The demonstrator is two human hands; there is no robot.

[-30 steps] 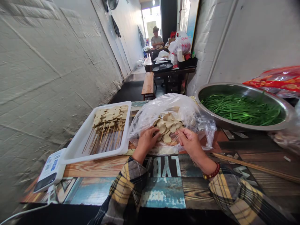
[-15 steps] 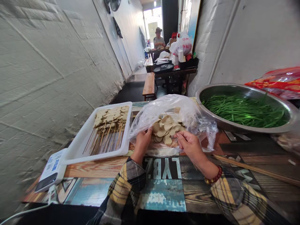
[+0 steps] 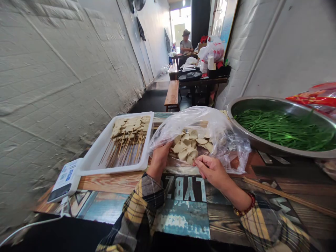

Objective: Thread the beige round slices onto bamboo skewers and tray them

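A clear plastic bag lies on the table in front of me, its mouth toward me, with a heap of thin, round beige slices inside. My left hand is at the left of the bag's mouth, the fingertips hidden by film and slices. At the heap's front edge, my right hand has thumb and fingers pinched together against a slice; whatever lies between them is too small to make out. Left of the bag, a white tray holds beige slices threaded on bamboo skewers.
A steel basin of green chives stands at the right. Long wooden sticks lie below it. A white scale with a cable is under the tray's near left corner. Farther back are a bench and a seated person.
The view has shifted, so most things sit farther right. My right hand has drawn slightly down toward the front of the heap, and the slices there lie differently. My left hand stays at the bag.
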